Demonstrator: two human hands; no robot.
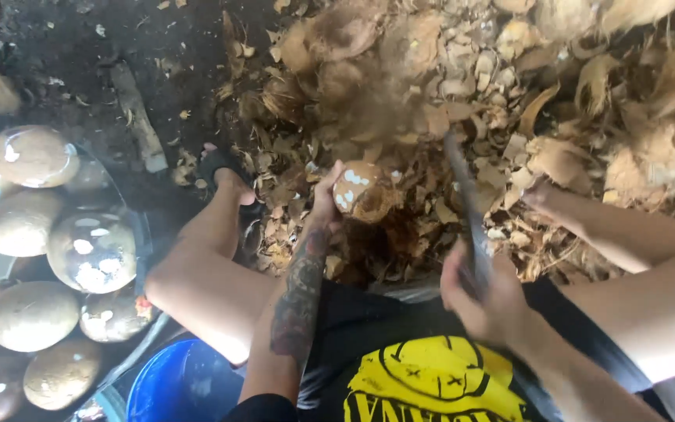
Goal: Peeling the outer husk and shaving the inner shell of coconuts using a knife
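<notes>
Gripping a long dark knife (466, 205), the right hand (482, 297) is wrapping its fingers around the handle, blade blurring upward beyond them. Left hand (326, 199) is holding a partly peeled coconut (362, 191), fingers curling behind it, over husk scraps (462, 86); peeled coconuts in a basin (138, 227) are lying well left.

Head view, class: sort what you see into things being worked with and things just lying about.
In use:
left hand gripping a coconut
right hand gripping a blade, motion-blurred

Lying about:
peeled coconuts in a metal basin
husk scraps heaped on the ground
blue bucket
</notes>
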